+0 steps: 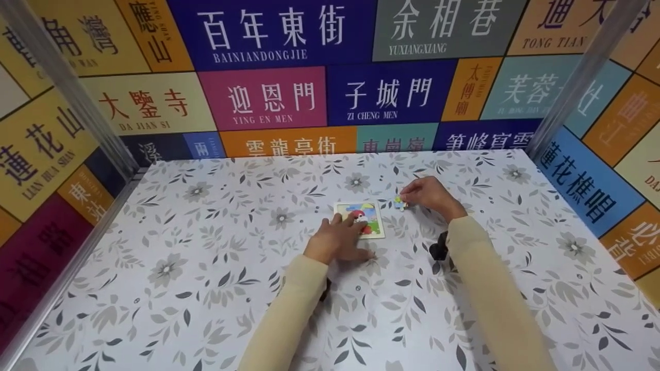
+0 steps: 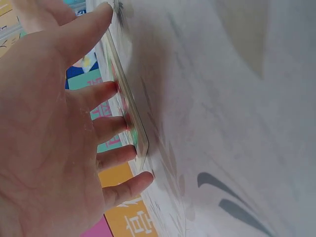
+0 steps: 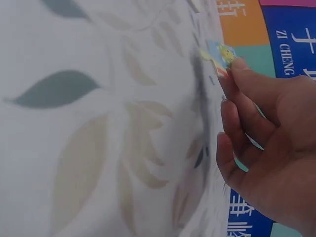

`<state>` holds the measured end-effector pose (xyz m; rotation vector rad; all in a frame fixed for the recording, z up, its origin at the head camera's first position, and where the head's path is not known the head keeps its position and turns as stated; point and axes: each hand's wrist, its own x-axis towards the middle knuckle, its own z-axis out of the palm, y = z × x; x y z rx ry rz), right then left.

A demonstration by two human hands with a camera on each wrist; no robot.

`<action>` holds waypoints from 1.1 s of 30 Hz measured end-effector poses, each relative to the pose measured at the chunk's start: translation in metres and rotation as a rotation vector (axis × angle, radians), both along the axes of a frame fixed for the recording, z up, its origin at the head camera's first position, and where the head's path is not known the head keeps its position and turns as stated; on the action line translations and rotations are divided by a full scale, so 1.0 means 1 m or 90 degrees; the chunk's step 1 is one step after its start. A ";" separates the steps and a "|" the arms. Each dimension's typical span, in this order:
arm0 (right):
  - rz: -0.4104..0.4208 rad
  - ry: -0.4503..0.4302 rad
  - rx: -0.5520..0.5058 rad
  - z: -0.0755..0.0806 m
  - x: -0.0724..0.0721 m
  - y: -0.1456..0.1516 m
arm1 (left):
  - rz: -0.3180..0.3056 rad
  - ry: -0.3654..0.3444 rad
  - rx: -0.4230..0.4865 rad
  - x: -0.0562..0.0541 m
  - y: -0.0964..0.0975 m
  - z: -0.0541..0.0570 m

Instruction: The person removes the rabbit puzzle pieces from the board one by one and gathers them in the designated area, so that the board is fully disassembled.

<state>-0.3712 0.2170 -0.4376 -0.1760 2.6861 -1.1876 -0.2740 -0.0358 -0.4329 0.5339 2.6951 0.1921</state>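
Evidently the work is partway along, with much of a small picture already lying inside its pale border and at least one bit outside it. The framed jigsaw puzzle [image 1: 372,214] lies flat on the leaf-patterned bench [image 1: 206,288], a little right of centre in the head view, showing a red-and-white figure, green ground and a strip of sky. The left hand [image 1: 335,239] rests over its left and lower part, fingers spread and fairly straight, touching the puzzle without grasping it. Just beyond the frame's upper right corner, the right hand [image 1: 432,196] pinches a jigsaw piece [image 1: 398,203] between thumb and fingertips; the right-wrist view, near its upper right, shows light blue on it and a yellow patch like a smiling face. That piece is apart from the frame, so fitting it seems to be left. Whether other gaps remain cannot be told, since the left hand hides part of the picture; no other loose pieces can be made out on the visible stretch of bench.
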 end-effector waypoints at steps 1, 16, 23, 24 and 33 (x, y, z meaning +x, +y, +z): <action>-0.004 -0.003 -0.001 -0.002 0.000 0.000 | -0.003 0.001 -0.003 0.000 0.000 0.000; -0.035 -0.047 0.020 -0.012 0.002 -0.003 | -0.018 -0.002 -0.016 0.000 0.002 0.000; -0.032 -0.036 0.029 -0.014 -0.002 -0.005 | -0.045 0.015 -0.035 -0.001 0.000 -0.001; -0.032 -0.031 0.027 -0.013 -0.002 -0.005 | -0.046 0.011 -0.034 -0.001 0.000 0.000; -0.031 -0.010 0.019 -0.006 -0.005 -0.016 | -0.025 -0.013 -0.021 0.000 -0.001 0.006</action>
